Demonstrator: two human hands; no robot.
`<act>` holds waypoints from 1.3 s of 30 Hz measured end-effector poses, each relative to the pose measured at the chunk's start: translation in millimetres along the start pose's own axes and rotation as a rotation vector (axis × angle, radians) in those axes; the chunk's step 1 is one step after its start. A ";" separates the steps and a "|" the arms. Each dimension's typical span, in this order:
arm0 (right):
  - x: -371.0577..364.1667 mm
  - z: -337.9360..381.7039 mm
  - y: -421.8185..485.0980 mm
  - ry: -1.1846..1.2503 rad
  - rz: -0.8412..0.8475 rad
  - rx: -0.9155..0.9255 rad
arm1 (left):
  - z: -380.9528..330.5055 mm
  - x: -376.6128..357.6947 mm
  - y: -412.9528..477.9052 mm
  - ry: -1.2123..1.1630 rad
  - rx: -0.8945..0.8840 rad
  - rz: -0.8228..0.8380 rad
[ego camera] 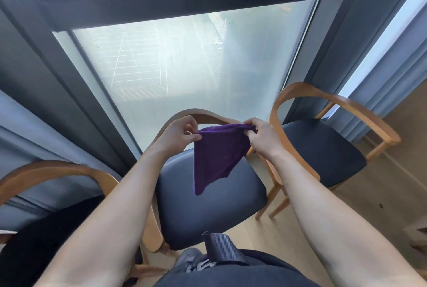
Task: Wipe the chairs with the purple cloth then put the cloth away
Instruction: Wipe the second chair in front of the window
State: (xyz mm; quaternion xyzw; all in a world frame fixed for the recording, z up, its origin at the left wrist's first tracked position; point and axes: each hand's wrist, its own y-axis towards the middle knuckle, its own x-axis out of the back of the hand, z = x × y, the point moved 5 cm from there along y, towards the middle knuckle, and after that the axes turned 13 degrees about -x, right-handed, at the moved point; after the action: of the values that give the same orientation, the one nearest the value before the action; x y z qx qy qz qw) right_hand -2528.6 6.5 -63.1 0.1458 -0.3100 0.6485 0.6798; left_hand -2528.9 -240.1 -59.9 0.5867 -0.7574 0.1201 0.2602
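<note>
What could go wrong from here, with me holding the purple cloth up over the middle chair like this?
1. The left hand and right hand only pinch the purple cloth by its top edge; a loosened pinch might drop it onto the middle chair or the floor.
2. The left chair has its wooden arm close beside the left forearm, so a wide sweep may knock it.

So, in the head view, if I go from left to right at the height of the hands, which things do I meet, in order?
left chair → left hand → purple cloth → right hand → right chair. The middle chair lies behind both hands and the cloth, so I leave it out.
</note>
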 end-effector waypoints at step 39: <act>-59.2 -2.3 -6.7 0.548 0.455 -0.400 | -24.9 -16.0 20.6 -0.886 0.025 -0.053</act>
State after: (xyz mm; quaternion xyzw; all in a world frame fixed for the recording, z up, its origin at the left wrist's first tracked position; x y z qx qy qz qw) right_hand -2519.5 -39.7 -99.6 -0.2399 -0.2616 0.7242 0.5912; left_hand -2539.4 -208.9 -45.2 0.6040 -0.7789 -0.1404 -0.0935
